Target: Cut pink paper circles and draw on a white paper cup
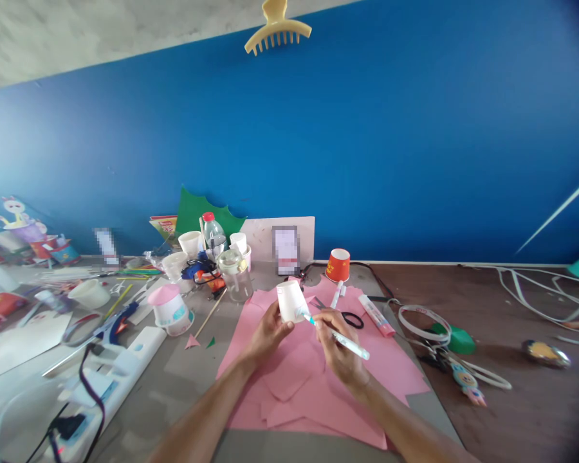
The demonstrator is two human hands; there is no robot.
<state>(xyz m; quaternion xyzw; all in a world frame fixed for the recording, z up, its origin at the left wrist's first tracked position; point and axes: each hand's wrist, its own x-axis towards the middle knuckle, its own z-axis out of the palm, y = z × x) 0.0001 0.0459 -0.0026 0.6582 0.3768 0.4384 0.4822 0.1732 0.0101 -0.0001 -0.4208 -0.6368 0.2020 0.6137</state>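
Note:
My left hand (269, 333) grips a white paper cup (291, 301) from its left side, above a layer of pink paper sheets (289, 392). In my right hand (338, 341) is a marker pen (350, 345) with a white barrel and a blue-green tip end. That tip meets the lower right of the cup's wall, where a faint bluish mark shows. Black-handled scissors (352, 320) lie on the pink paper just beyond my right hand. A white marker cap or short pen (338, 294) and a pink-and-white glue stick (376, 315) lie close by.
A red paper cup (339, 265) stands upside down behind. Left are a pink-topped decorated cup (170, 310), a glass jar (235, 276), a red-capped bottle (213, 233) and a white power strip (120, 392) with cables. Coiled white cables (427, 325) lie right. A phone (286, 249) leans at the back.

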